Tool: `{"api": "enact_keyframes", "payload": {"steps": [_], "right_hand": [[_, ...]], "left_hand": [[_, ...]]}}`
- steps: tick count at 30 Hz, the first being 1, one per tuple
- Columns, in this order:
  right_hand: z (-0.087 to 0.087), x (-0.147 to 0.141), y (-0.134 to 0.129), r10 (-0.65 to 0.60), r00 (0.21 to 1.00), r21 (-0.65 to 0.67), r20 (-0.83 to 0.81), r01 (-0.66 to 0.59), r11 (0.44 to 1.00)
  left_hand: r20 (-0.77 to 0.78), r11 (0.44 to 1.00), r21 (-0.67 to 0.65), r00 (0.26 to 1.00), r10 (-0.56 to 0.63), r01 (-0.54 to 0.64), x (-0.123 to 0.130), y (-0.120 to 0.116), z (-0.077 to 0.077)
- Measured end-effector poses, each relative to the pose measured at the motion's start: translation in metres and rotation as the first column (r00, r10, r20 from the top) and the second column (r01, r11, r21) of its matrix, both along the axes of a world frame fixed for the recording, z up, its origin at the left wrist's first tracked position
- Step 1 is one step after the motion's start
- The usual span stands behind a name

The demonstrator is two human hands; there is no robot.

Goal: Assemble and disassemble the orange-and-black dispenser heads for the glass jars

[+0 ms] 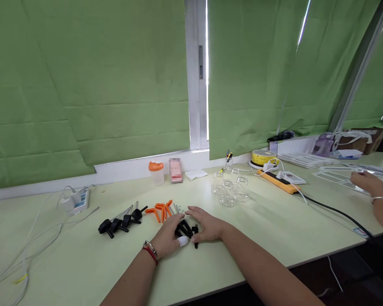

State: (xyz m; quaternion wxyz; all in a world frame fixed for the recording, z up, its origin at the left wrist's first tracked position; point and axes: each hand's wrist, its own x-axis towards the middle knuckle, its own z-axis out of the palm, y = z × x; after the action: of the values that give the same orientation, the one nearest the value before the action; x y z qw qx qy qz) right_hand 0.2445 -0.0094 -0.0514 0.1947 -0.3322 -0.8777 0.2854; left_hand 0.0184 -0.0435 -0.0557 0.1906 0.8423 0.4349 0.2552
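Note:
My left hand [168,236], with white tape on its thumb, rests on the table with its fingers curved but apart. Opposite it, my right hand [209,225] is open, thumb apart from its fingers. Between the two hands lie several black rod-like parts [185,228], partly hidden by the left hand. A short black piece [195,242] lies against the tip of my right thumb. Just beyond my left fingers sit several orange angled pieces [161,209] and small metal rods [176,208]. To the left is a row of black knobs with metal shafts [127,220].
Several clear glass vessels [227,196] stand behind my right hand. An orange-lidded cup [156,173] is by the wall. An orange power strip [277,182] trails a black cable rightward. White cables [35,255] cross the left side. Another person's hand [368,182] works at far right.

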Motion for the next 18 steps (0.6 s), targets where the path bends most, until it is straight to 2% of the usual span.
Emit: {"api": "enact_keyframes", "payload": {"steps": [6,13,18], "right_hand": [[-0.004,0.009,0.009,-0.036,0.999,-0.010,-0.016,0.035,0.999],[-0.006,0.011,0.009,-0.150,0.988,-0.074,-0.025,0.148,0.986],[-0.009,0.016,0.014,-0.221,0.974,-0.124,-0.056,0.213,0.969]], "left_hand": [[-0.117,0.999,-0.020,0.993,-0.030,0.028,0.006,-0.002,-0.002],[-0.131,0.999,0.018,0.991,-0.041,0.044,0.009,-0.003,-0.003],[-0.161,0.999,0.029,0.986,-0.034,0.040,0.013,-0.008,0.002]]}}
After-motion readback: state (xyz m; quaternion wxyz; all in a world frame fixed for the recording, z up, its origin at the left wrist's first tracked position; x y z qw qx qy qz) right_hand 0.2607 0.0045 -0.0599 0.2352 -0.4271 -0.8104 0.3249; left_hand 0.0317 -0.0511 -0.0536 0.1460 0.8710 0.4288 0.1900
